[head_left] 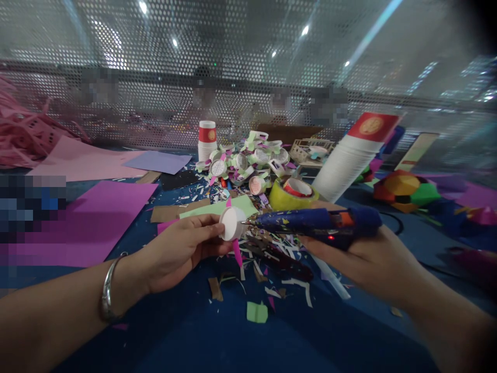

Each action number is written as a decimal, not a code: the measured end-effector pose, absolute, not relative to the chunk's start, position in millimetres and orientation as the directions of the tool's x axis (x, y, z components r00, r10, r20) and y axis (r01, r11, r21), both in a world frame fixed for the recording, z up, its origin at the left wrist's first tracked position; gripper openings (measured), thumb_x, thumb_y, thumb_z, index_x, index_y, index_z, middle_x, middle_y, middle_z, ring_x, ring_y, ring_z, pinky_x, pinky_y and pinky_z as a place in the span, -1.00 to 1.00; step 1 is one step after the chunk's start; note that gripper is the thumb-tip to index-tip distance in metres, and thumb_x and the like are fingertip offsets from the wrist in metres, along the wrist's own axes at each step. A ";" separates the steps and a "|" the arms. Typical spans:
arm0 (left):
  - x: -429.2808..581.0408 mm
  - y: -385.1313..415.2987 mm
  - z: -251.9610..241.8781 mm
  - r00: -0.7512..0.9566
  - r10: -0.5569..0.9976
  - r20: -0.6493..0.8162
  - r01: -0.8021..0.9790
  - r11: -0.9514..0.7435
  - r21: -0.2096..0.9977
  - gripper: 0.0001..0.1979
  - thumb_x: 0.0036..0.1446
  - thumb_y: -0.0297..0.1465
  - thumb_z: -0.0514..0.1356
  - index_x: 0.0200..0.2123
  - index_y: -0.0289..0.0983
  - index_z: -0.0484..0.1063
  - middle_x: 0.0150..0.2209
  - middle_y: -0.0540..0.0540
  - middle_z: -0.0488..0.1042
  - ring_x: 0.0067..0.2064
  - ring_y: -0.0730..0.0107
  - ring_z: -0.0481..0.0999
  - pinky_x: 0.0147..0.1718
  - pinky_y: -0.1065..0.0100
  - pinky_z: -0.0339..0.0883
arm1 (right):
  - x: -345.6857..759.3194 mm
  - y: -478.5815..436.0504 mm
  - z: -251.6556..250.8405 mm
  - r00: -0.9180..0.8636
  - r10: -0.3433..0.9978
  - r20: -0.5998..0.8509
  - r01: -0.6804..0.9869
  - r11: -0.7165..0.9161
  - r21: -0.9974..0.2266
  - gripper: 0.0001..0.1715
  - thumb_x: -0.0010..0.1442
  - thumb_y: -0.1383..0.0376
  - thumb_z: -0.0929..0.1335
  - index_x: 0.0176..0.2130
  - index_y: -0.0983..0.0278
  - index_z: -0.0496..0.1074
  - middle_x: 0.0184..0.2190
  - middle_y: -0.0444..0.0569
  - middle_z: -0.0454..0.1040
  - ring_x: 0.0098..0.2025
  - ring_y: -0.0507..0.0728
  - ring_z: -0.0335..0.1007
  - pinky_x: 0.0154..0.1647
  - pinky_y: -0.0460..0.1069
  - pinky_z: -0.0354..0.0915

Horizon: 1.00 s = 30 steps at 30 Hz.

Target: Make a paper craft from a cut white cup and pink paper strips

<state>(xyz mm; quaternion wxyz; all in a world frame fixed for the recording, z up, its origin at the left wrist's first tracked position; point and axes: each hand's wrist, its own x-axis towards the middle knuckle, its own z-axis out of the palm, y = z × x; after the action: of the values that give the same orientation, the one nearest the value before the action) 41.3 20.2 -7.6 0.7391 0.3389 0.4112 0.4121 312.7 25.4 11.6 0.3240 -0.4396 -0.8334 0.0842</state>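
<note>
Between the thumb and fingers of my left hand (182,243) is a small white paper cup piece (233,224), its round face turned toward me. Pink paper strips (237,253) stick out above and below it. My right hand (373,264) is wrapped round a dark blue hot glue gun (298,221) with a small red light lit. The gun's nozzle points left and meets, or nearly meets, the side of the cup piece. Under both hands lie paper scraps (272,243) and a light green paper sheet (248,204).
Behind the hands rises a heap of small paper-cup pieces (256,160). Stacked cups (207,142) stand beyond, and a longer leaning stack (345,166) is at right. Yellow tape (281,199) sits before it. Magenta paper (112,217) lies left. A perforated metal screen (240,57) closes the back.
</note>
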 end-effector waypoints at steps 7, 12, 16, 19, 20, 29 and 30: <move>41.8 21.8 -9.5 0.310 0.877 -0.368 -0.319 0.461 0.828 -0.89 0.25 -0.61 0.15 -0.25 -0.39 0.49 -0.29 -0.09 0.48 -0.40 0.55 0.48 -0.32 0.55 0.49 | 311.1 24.9 15.0 -0.436 0.778 0.452 0.672 0.616 -0.412 -0.88 0.15 0.24 0.34 -0.29 0.17 0.49 -0.33 -0.11 0.61 -0.33 0.16 0.55 -0.26 -0.03 0.52; 41.1 22.0 -10.7 0.304 0.874 -0.380 -0.308 0.468 0.828 -0.88 0.26 -0.59 0.15 -0.20 -0.39 0.49 -0.22 -0.13 0.51 -0.36 0.54 0.51 -0.28 0.55 0.50 | 310.9 25.2 16.1 -0.440 0.780 0.444 0.683 0.612 -0.398 -0.87 0.15 0.23 0.34 -0.28 0.18 0.49 -0.32 -0.10 0.60 -0.33 0.16 0.55 -0.27 -0.02 0.51; 42.2 22.0 -8.5 0.291 0.871 -0.396 -0.314 0.478 0.820 -0.88 0.26 -0.61 0.15 -0.23 -0.39 0.48 -0.25 -0.12 0.51 -0.38 0.53 0.52 -0.29 0.54 0.51 | 311.3 25.9 15.5 -0.440 0.774 0.455 0.693 0.615 -0.376 -0.86 0.14 0.22 0.35 -0.27 0.17 0.49 -0.30 -0.11 0.59 -0.32 0.15 0.54 -0.21 0.00 0.51; 42.4 21.9 -8.1 0.286 0.874 -0.394 -0.318 0.474 0.821 -0.88 0.26 -0.61 0.15 -0.25 -0.40 0.48 -0.27 -0.11 0.51 -0.38 0.53 0.52 -0.30 0.55 0.51 | 311.7 25.2 15.6 -0.442 0.781 0.440 0.692 0.610 -0.386 -0.90 0.15 0.23 0.34 -0.32 0.17 0.46 -0.34 -0.11 0.58 -0.35 0.15 0.53 -0.31 -0.02 0.50; 42.3 21.9 -8.5 0.285 0.875 -0.390 -0.319 0.471 0.822 -0.88 0.26 -0.61 0.14 -0.25 -0.40 0.48 -0.28 -0.11 0.51 -0.38 0.53 0.52 -0.30 0.55 0.50 | 311.8 24.9 15.7 -0.444 0.783 0.435 0.692 0.608 -0.389 -0.90 0.15 0.24 0.33 -0.33 0.17 0.46 -0.35 -0.11 0.58 -0.35 0.15 0.53 -0.33 -0.03 0.50; 40.8 21.8 -9.8 0.278 0.923 -0.268 -0.290 0.346 0.892 -0.89 0.25 -0.53 0.19 -0.34 -0.34 0.49 -0.31 -0.06 0.47 -0.35 0.54 0.46 -0.25 0.50 0.45 | 309.0 25.1 17.0 -0.404 0.812 0.422 0.695 0.572 -0.435 -0.88 0.14 0.23 0.35 -0.29 0.19 0.48 -0.37 -0.10 0.59 -0.40 0.14 0.52 -0.37 -0.04 0.51; 40.7 21.7 -9.7 0.261 0.939 -0.224 -0.271 0.294 0.917 -0.88 0.25 -0.50 0.21 -0.37 -0.33 0.48 -0.32 -0.05 0.46 -0.34 0.52 0.46 -0.26 0.49 0.44 | 308.6 25.0 16.9 -0.385 0.821 0.422 0.703 0.557 -0.442 -0.85 0.14 0.21 0.36 -0.28 0.20 0.49 -0.37 -0.08 0.60 -0.39 0.16 0.54 -0.37 -0.03 0.51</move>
<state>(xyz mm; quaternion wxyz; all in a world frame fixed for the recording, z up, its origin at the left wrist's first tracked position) 40.7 21.7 -9.7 0.6865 0.3990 0.4189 0.4405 308.6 25.0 16.9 0.3085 -0.4609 -0.8266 0.0955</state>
